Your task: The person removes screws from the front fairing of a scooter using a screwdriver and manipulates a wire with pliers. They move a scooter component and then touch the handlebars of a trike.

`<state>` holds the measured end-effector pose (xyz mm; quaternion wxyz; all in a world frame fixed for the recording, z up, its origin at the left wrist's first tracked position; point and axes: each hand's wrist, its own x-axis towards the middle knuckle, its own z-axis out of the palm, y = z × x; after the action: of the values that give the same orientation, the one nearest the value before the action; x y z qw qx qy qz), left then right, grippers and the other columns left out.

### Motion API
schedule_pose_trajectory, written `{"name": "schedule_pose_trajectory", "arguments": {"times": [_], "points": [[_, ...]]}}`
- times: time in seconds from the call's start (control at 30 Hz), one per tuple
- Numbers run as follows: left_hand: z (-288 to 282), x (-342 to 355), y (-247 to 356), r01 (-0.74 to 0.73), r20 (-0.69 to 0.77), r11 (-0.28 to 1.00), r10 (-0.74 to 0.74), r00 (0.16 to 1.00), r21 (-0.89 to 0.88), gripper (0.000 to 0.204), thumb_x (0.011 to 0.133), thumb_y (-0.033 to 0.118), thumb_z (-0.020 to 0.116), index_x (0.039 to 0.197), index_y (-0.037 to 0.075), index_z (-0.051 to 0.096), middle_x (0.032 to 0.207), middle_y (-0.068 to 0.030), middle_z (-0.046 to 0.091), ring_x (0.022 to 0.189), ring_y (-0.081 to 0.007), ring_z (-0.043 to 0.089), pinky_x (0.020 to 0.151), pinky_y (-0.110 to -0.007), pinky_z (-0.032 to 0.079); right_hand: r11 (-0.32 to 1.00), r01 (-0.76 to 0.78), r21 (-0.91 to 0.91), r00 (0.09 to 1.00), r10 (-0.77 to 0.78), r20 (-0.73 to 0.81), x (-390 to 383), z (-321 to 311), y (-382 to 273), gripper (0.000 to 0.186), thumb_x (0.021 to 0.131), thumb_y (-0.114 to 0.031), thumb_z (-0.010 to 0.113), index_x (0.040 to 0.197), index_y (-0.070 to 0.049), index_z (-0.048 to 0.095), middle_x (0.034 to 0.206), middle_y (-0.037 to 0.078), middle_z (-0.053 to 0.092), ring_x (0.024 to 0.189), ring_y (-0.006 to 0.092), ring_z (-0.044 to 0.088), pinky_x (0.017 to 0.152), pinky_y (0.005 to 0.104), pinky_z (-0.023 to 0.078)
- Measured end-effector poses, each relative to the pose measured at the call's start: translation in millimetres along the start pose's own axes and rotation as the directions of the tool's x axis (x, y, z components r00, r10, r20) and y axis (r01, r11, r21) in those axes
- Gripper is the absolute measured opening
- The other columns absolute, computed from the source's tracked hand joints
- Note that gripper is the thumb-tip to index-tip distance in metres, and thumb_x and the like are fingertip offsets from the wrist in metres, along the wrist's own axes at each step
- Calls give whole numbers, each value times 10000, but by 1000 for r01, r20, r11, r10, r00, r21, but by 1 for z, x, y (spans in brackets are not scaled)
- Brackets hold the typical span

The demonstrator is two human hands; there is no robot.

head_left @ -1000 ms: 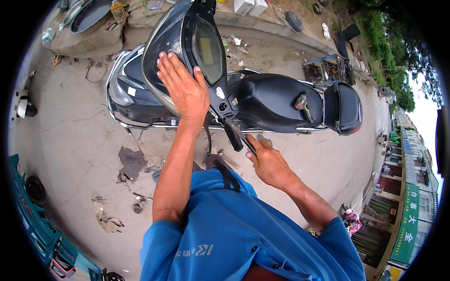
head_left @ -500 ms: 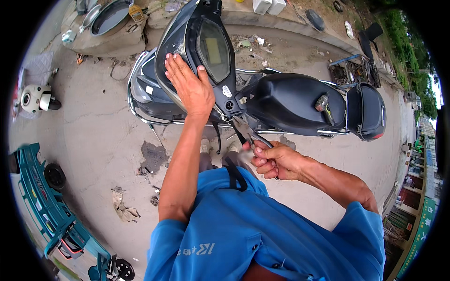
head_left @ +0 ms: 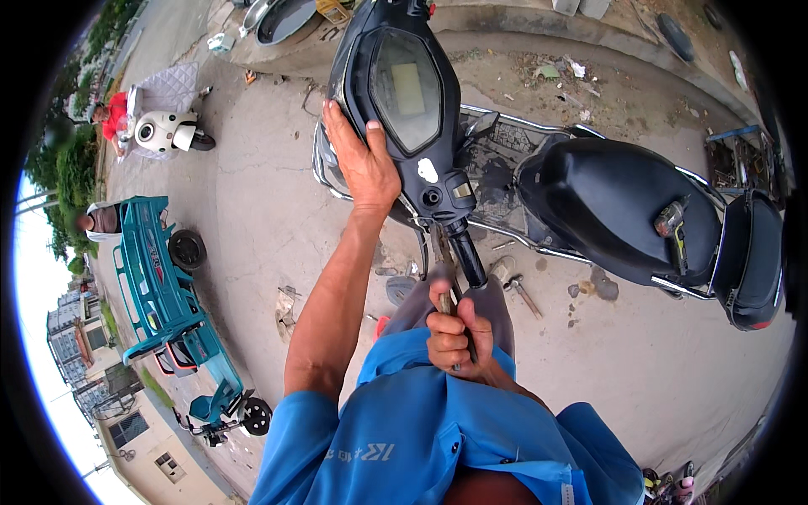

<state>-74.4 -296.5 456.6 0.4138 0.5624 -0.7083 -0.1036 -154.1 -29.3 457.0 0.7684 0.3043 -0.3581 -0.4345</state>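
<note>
Resting flat on the cowl [head_left: 357,59], head view: left hand [head_left: 367,168], palm down beside the display [head_left: 408,97], gripping nothing. Right hand [head_left: 459,338] curled tight round pliers [head_left: 441,244], tips near handgrip [head_left: 468,257]; bite unclear. Scooter [head_left: 589,202] ahead, seat rightward, power tool [head_left: 672,227] lying on it.

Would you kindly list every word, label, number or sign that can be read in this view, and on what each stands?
Blue shirt: pale logo and characters on the chest; I don't copy lettering.
Teal three-wheeler: side markings, too small to read.
Scooter display: no digits I can make out.
White sticker below the display: no legible text.
</note>
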Motion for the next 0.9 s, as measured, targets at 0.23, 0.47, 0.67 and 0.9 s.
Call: {"name": "schedule_pose_trajectory", "arguments": {"times": [0.23, 0.47, 0.67, 0.9], "points": [[7, 2, -8, -13, -30, 1000, 13, 999, -16, 641, 1044, 223, 496, 1553, -84, 256, 1621, -282, 276, 1523, -408, 242, 1253, -441, 186, 469, -359, -807, 817, -259, -515, -28, 48, -25, 627, 1055, -440, 530, 1578, -147, 344, 1076, 77, 610, 891, 154, 557, 799, 324, 468], [14, 3, -4, -36, -62, 997, 32, 998, -74, 658, 1022, 217, 512, 1535, -108, 259, 1611, -307, 261, 1520, -437, 218, 1260, -499, 128, -581, -800, -148, 585, -701, -408, 18, 139, 32, 416, 1053, -275, 524, 1381, -23, 565, 1093, 174, 715, 954, 331, 701, 875, 428, 527], [12, 3, -2, 5, -8, 998, -6, 1000, -57, 674, 1022, 213, 507, 1554, -91, 226, 1637, -281, 216, 1542, -415, 168, 1262, -510, 113, -935, -244, -258, 871, -94, -482, 120, 108, 121, 384, 997, -168, 569, 1355, -33, 595, 1014, 197, 707, 922, 422, 674, 814, 483, 519], [11, -3, 8, 25, -17, 996, -27, 999, -87, 672, 1010, 194, 522, 1544, -104, 242, 1640, -278, 206, 1544, -418, 160, 1261, -523, 113, -605, -750, 266, 647, -754, 108, 14, 138, 37, 448, 1006, -208, 604, 1430, -75, 549, 1053, 191, 696, 849, 375, 676, 784, 461, 521]]}}
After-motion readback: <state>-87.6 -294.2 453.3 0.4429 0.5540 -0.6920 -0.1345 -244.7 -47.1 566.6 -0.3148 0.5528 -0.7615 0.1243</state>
